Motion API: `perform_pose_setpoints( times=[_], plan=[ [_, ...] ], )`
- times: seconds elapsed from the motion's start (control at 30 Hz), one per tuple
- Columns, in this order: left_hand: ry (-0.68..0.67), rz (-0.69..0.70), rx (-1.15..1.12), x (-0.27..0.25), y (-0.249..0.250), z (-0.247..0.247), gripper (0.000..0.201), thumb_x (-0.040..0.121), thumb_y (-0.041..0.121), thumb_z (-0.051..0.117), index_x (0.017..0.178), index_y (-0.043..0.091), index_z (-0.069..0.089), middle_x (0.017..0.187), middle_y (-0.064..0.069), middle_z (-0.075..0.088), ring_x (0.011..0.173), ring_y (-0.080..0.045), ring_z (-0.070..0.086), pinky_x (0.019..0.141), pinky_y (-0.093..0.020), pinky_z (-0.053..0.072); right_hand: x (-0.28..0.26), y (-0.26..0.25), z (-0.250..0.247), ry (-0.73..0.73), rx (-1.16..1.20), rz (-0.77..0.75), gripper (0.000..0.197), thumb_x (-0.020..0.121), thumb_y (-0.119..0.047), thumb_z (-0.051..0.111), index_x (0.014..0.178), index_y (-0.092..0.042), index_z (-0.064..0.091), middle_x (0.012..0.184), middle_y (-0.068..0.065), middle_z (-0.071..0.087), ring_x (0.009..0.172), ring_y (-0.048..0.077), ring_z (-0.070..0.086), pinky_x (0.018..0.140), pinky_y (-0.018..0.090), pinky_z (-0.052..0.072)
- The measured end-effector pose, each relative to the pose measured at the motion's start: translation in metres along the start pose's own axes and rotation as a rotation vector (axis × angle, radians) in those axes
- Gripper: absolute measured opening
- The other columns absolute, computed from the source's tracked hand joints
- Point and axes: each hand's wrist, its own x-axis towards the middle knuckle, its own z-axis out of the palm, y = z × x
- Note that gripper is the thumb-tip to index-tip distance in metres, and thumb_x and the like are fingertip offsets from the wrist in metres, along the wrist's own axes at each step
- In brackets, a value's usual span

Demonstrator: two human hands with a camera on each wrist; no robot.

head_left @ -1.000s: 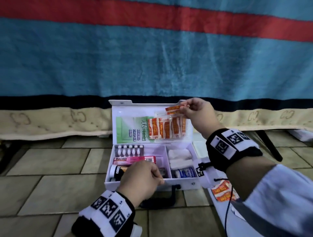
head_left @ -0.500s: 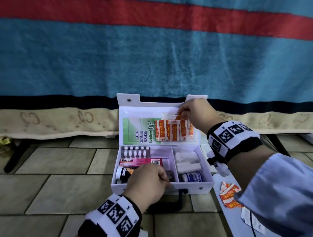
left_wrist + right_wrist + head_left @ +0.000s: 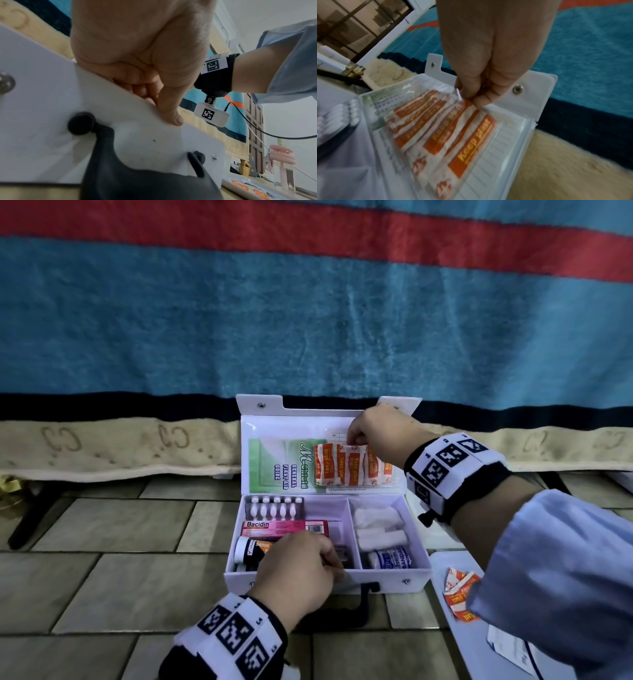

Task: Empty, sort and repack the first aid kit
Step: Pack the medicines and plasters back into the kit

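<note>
The white first aid kit lies open on the tiled floor with its lid upright. A clear pocket in the lid holds a green guide and several orange plaster packets. My right hand pinches the top of a plaster packet at the pocket's mouth. My left hand grips the kit's front wall, thumb outside and fingers inside. In the tray lie a blister pack, a pink Bacidin box, a dark bottle, white cotton rolls and a bandage roll.
Loose plaster packets lie on a white board right of the kit. A blue and red blanket hangs close behind the lid. The kit's black handle hangs at its front. A dark leg stands at far left.
My right hand has come down from above the lid with a plaster packet to the pocket's mouth, among the other packets. The left hand has stayed on the kit's front.
</note>
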Motion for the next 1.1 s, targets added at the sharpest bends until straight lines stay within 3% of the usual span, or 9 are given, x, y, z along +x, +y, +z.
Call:
perform_pose_setpoints(
  times=[0.2,0.37,0.47,0.57,0.67,0.87,0.97,1.03,1.1],
  plan=[
    [-0.003,-0.01,-0.007,0.001,0.0,0.0,0.019,0.075,0.038,0.074,0.06,0.036,0.061,0.083,0.014,0.068,0.084,-0.009,0.063,0.076,-0.025,0.053,-0.002,-0.002,0.0,0.047,0.037,0.011,0.033,0.086,0.005,0.053,0.1,-0.017,0.073,0.106,0.004,0.067,0.095,0.023,0.064,0.079,0.031,0.053],
    [0.006,-0.007,0.002,0.001,0.0,0.0,0.024,0.075,0.037,0.073,0.056,0.037,0.059,0.078,0.015,0.065,0.083,-0.009,0.062,0.072,-0.022,0.05,-0.008,-0.01,0.005,0.001,-0.084,0.05,0.043,0.084,0.009,0.043,0.107,-0.016,0.07,0.109,0.008,0.066,0.092,0.027,0.065,0.066,0.029,0.048],
    [0.012,-0.01,-0.001,0.001,0.0,0.001,0.029,0.075,0.036,0.074,0.052,0.036,0.057,0.065,0.018,0.058,0.076,-0.008,0.06,0.067,-0.02,0.046,-0.012,-0.008,0.011,0.0,-0.022,0.068,0.042,0.087,0.005,0.039,0.111,-0.018,0.065,0.112,0.009,0.064,0.094,0.028,0.063,0.071,0.033,0.053],
    [0.015,-0.014,0.001,0.0,0.001,0.001,0.029,0.074,0.036,0.075,0.052,0.035,0.056,0.063,0.018,0.057,0.073,-0.008,0.059,0.067,-0.019,0.045,-0.015,-0.003,0.013,0.079,0.191,0.106,0.023,0.098,-0.02,0.039,0.111,-0.02,0.058,0.102,0.007,0.066,0.079,0.024,0.061,0.066,0.03,0.05],
    [0.01,-0.014,-0.004,0.0,0.003,0.0,0.029,0.073,0.037,0.075,0.052,0.034,0.056,0.062,0.018,0.057,0.07,-0.007,0.057,0.064,-0.019,0.043,-0.016,0.0,0.017,0.057,0.191,0.106,0.023,0.096,-0.037,0.049,0.103,-0.018,0.061,0.092,0.003,0.067,0.078,0.019,0.062,0.066,0.027,0.048],
    [-0.012,-0.034,-0.016,0.0,0.005,-0.002,0.028,0.073,0.036,0.076,0.052,0.033,0.058,0.06,0.017,0.058,0.064,-0.005,0.056,0.063,-0.02,0.045,-0.013,0.0,0.029,0.083,0.008,0.099,0.019,0.093,-0.031,0.054,0.102,-0.019,0.066,0.106,0.006,0.064,0.099,0.026,0.058,0.084,0.03,0.045],
    [-0.021,-0.039,-0.031,-0.001,0.005,-0.002,0.026,0.074,0.035,0.076,0.054,0.031,0.06,0.06,0.015,0.06,0.062,-0.005,0.057,0.063,-0.02,0.046,-0.023,-0.001,0.024,0.14,0.072,0.077,0.024,0.092,-0.024,0.057,0.113,-0.015,0.065,0.12,0.005,0.058,0.109,0.025,0.056,0.095,0.034,0.047],
    [-0.031,-0.052,-0.056,0.0,0.006,-0.002,0.025,0.074,0.032,0.076,0.055,0.03,0.062,0.061,0.014,0.062,0.061,-0.007,0.06,0.06,-0.022,0.049,-0.039,0.001,0.015,0.17,0.196,0.057,0.029,0.09,-0.021,0.06,0.117,-0.015,0.064,0.121,0.002,0.059,0.106,0.018,0.058,0.091,0.026,0.046],
    [-0.035,-0.051,-0.041,0.0,0.006,-0.002,0.027,0.074,0.031,0.077,0.053,0.03,0.061,0.061,0.013,0.064,0.063,-0.008,0.062,0.058,-0.02,0.047,-0.06,0.006,0.003,0.225,0.295,0.03,0.024,0.087,-0.018,0.065,0.11,-0.016,0.069,0.11,0.0,0.063,0.094,0.011,0.058,0.08,0.017,0.04]
  ],
)
